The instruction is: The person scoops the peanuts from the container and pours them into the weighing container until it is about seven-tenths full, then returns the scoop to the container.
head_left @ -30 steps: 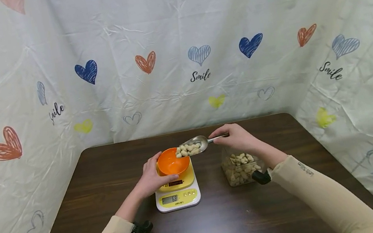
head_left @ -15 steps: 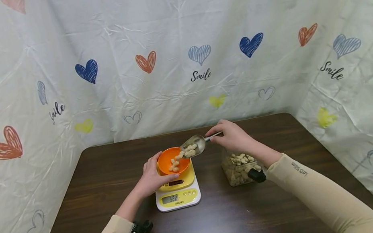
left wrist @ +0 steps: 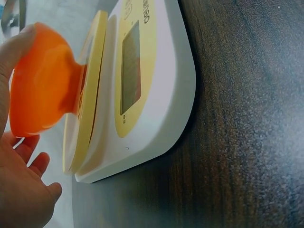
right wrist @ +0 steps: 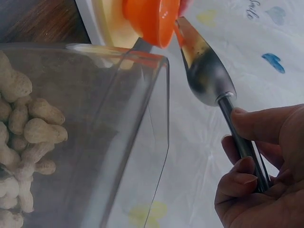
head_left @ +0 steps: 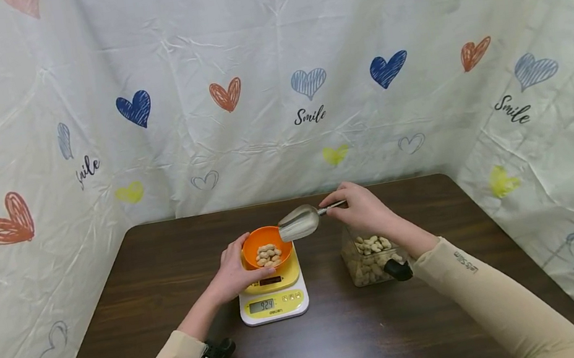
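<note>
An orange bowl [head_left: 255, 240] with several unshelled peanuts [head_left: 268, 257] in it stands on the yellow top of a white-and-yellow kitchen scale [head_left: 303, 305]. My left hand [head_left: 231, 275] holds the bowl from the left, thumb and fingers spread round its wall; the left wrist view shows the thumb [left wrist: 21, 47] at the rim. At the bowl's right edge, a metal scoop [head_left: 298, 224] is tipped down toward it, with no peanuts showing on it. My right hand [head_left: 362, 211] grips the scoop's handle [right wrist: 244, 142] between thumb and curled fingers.
A clear plastic container [head_left: 354, 265] holding more peanuts [right wrist: 40, 133] stands right of the scale, below my right forearm. The dark wooden table [head_left: 337, 352] ends at the back against a white curtain [head_left: 273, 162] printed with hearts.
The peanuts slid off the scoop into the bowl while my right hand tilted it. The number on the scale's display has risen. My left hand has stayed on the bowl.
</note>
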A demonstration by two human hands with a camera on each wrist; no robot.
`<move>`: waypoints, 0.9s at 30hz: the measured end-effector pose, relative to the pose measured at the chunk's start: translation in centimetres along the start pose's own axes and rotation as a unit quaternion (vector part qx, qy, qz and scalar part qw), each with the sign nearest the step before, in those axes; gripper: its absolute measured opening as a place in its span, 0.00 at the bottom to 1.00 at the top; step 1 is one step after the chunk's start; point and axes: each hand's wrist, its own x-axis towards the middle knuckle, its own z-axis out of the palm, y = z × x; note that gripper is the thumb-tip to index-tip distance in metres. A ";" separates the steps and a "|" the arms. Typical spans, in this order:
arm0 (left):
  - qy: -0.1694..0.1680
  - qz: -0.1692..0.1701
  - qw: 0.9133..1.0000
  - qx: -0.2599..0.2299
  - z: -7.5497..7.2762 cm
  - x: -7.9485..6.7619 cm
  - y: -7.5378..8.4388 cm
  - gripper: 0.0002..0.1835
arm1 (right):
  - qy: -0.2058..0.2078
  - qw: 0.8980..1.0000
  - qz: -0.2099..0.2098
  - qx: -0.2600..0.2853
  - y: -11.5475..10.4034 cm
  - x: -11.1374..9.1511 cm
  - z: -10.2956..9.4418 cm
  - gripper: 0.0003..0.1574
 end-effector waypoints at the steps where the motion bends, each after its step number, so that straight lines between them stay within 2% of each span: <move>1: -0.001 -0.001 1.000 0.002 0.0 0.0 0.0 0.65 | 0.000 1.000 0.003 0.002 0.0 -0.2 -0.2 0.14; 7: 0.005 0.010 1.000 0.015 -0.5 -0.5 1.1 0.69 | 0.001 1.000 0.014 0.009 0.6 -1.5 -2.0 0.15; 14: 0.015 0.053 0.998 0.025 -1.1 -1.1 4.0 0.64 | 0.018 1.000 0.018 -0.003 2.2 -3.5 -4.6 0.15; 20: -0.007 0.095 0.995 0.019 -0.3 -1.8 6.7 0.62 | 0.036 0.999 0.027 -0.016 3.4 -5.6 -6.6 0.16; 27: -0.037 0.125 0.991 0.007 1.3 -2.0 8.9 0.61 | 0.063 0.997 0.018 -0.035 4.4 -7.5 -8.7 0.14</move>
